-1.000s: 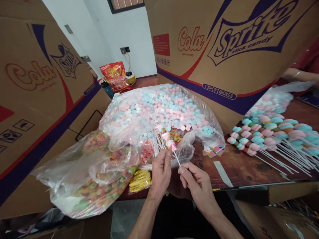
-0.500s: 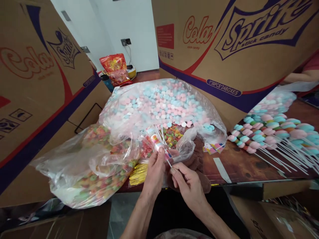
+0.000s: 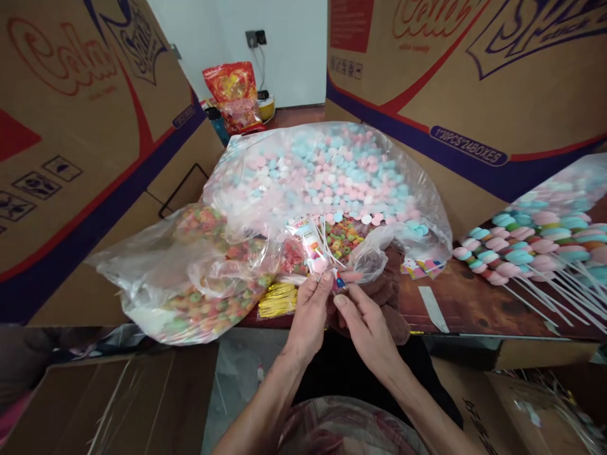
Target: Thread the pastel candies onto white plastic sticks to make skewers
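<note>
Wrapped candy stick (image 3: 313, 248) stands tilted at the centre of the frame, its clear wrapper rising above our left hand (image 3: 307, 319), whose thumb and fingers pinch the lower end; our right hand (image 3: 370, 325) sits just beside it, fingers curled in close to that same end, though we cannot tell whether they grip it.

0.5 s ago a length of white stick showed between our 2 hands; now they are nearer together and that stretch is hidden; our view has also dipped, so the 2 large printed cartons, 1 at upper left (image 3: 71, 145) and 1 at upper right (image 3: 450, 95), sit higher in the frame, and more of our plaid clothing (image 3: 346, 430) shows at bottom centre.

Under all this runs a dark reddish wooden table (image 3: 474, 309); a big clear bag of pink, blue and white pieces (image 3: 327, 164) spreads over the middle, with loose white sticks (image 3: 327, 237) and small coloured rings (image 3: 344, 239) at its near side; a 2nd bag, holding more rings (image 3: 213, 303), slumps at centre left, beside a packet of gold ties (image 3: 277, 299); skewered pink and blue sweets (image 3: 535, 246) lie heaped at the right, well apart from our hands; a pale strip (image 3: 434, 308) lies near the table edge; a red packet (image 3: 232, 95) stands at upper left of centre, before a white wall (image 3: 298, 63) with a socket (image 3: 256, 38).
</note>
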The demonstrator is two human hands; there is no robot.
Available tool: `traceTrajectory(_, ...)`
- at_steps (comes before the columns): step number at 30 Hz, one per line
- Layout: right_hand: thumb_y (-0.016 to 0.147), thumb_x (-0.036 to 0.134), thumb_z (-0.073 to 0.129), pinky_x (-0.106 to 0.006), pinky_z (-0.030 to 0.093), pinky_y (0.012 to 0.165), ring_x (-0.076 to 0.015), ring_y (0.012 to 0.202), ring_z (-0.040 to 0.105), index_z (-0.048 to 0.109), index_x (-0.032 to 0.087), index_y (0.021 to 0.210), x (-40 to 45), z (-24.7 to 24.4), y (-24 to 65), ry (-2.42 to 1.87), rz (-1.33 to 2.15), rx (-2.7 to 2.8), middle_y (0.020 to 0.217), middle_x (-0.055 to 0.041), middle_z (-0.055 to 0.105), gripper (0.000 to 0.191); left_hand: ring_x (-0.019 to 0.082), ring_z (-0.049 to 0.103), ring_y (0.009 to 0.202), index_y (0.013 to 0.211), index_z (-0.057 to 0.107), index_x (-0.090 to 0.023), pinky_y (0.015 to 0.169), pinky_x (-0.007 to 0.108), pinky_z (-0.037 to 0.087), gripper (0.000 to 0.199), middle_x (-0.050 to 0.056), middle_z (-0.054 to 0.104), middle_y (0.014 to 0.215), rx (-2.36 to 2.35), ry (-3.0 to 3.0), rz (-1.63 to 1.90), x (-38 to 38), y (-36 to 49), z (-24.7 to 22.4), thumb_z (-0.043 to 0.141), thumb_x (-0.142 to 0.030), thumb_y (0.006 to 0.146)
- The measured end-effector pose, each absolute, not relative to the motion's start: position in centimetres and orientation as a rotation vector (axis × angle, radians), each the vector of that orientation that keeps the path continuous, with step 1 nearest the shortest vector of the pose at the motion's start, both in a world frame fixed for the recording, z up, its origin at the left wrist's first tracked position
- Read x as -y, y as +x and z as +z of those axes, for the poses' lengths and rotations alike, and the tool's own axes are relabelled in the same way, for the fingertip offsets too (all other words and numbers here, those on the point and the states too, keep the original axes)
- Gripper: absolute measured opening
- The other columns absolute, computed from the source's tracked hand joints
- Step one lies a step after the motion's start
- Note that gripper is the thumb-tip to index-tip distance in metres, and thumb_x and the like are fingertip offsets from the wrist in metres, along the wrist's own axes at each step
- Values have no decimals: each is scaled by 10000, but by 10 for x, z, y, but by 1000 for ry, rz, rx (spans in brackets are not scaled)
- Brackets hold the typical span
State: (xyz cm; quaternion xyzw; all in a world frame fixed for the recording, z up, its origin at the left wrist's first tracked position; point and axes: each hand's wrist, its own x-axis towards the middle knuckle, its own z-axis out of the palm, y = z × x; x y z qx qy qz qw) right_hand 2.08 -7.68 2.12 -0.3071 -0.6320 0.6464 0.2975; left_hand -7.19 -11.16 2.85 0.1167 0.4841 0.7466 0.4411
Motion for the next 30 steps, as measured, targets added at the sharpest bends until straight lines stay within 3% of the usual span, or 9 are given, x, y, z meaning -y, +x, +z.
traceTrajectory(6, 867, 472, 638, -225, 243, 475, -79, 502, 253, 450, 188, 607, 93, 32, -2, -782, 1975, 1156, 524, 66, 335, 429, 85, 486, 483, 1099, 708, -174, 491, 217, 414, 407, -7, 593, 633, -1059, 493, 1737, 139, -82, 30, 669, -492, 847)
traceTrajectory(10, 882, 503, 606, -230, 230, 459, -70, 454, 235, 473, 191, 641, 114, 32, -15, -767, 2173, 1129, 490, 76, 341, 416, 93, 481, 448, 926, 708, -147, 465, 235, 425, 319, -5, 562, 601, -960, 342, 1800, 165, -97, 30, 724, -443, 809)
traceTrajectory(13, 954, 458, 486, -235, 299, 466, -92, 449, 353, 517, 190, 678, 120, 26, -25, -684, 2200, 1561, 523, 40, 440, 386, 72, 415, 406, 803, 660, -156, 401, 219, 371, 234, -42, 465, 553, -1014, 240, 1902, 184, -111, 25, 725, -381, 819)
traceTrajectory(15, 962, 292, 464, -252, 362, 529, -126, 526, 464, 554, 189, 684, 116, 22, -33, -612, 1831, 2075, 581, 3, 522, 310, 67, 424, 469, 808, 646, -163, 435, 198, 385, 193, -50, 430, 580, -1085, 208, 2047, 195, -122, 21, 737, -332, 815)
traceTrajectory(18, 898, 92, 495, -288, 401, 652, -191, 751, 561, 644, 190, 799, 106, 18, -52, -584, 931, 2517, 795, -68, 626, 204, 57, 383, 550, 774, 618, -158, 495, 163, 376, 200, -55, 375, 600, -1220, 221, 2231, 208, -136, 18, 776, -281, 781)
traceTrajectory(20, 889, 80, 527, -306, 406, 696, -227, 874, 560, 680, 195, 890, 98, 15, -67, -566, 571, 2620, 941, -104, 632, 192, 52, 312, 538, 727, 570, -161, 472, 157, 321, 249, -59, 341, 601, -1280, 233, 2245, 212, -140, 17, 778, -286, 780)
traceTrajectory(22, 889, 106, 562, -312, 402, 691, -232, 876, 548, 694, 198, 863, 92, 11, -79, -533, 437, 2711, 959, -104, 624, 162, 56, 278, 531, 718, 520, -174, 458, 164, 280, 284, -60, 332, 609, -1291, 240, 2238, 214, -141, 16, 764, -298, 796)
traceTrajectory(26, 904, 100, 544, -317, 416, 742, -212, 865, 553, 690, 193, 783, 82, 6, -82, -451, 596, 2658, 929, -82, 639, 211, 53, 272, 525, 785, 520, -190, 467, 164, 266, 248, -60, 383, 626, -1237, 249, 2266, 210, -139, 16, 740, -299, 822)
traceTrajectory(30, 892, 144, 569, -288, 444, 729, -168, 775, 584, 678, 186, 787, 74, 14, -58, -519, 1254, 2239, 807, -33, 653, 157, 35, 281, 515, 752, 536, -162, 467, 155, 263, 271, -38, 473, 659, -1236, 216, 2212, 202, -140, 18, 740, -328, 819)
